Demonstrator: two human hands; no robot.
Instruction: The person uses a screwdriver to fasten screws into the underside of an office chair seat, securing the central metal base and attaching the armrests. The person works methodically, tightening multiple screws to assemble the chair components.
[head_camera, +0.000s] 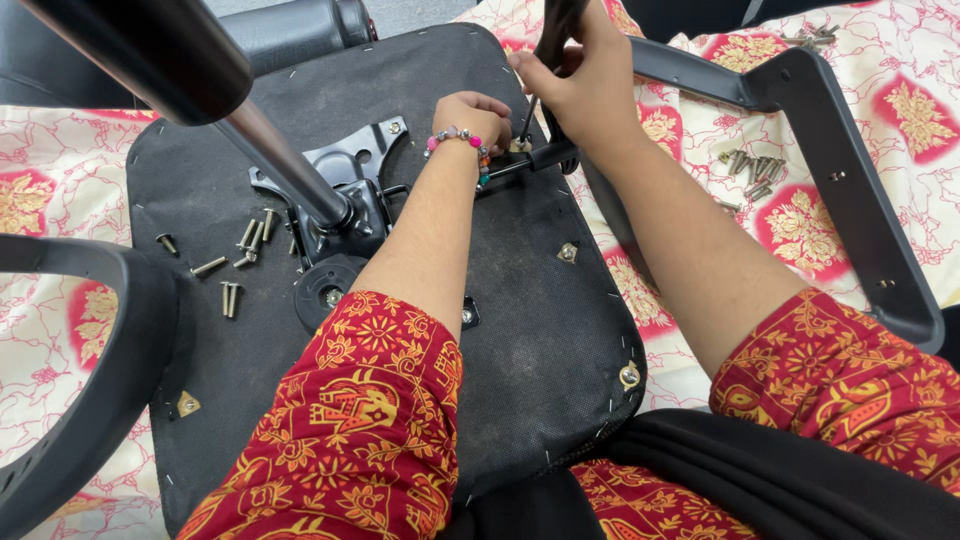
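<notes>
An upturned black chair seat (540, 330) lies in front of me on a patterned cloth. My left hand (474, 118), with a bead bracelet at the wrist, rests fingers-down on the seat's far edge by a bolt (521, 145). My right hand (577, 75) grips a black tool handle (556, 35) standing upright over that bolt. A black armrest bracket end (552, 155) lies just under my hands. The black metal seat mechanism (345, 190) with its gas cylinder (270, 150) sits left of my left arm.
Several loose bolts (240, 250) lie on the seat at the left. More bolts (755, 168) lie on the cloth at the right. One black armrest (850, 170) lies at the right, another (90, 330) at the left. A black cushion (290, 30) is at the back.
</notes>
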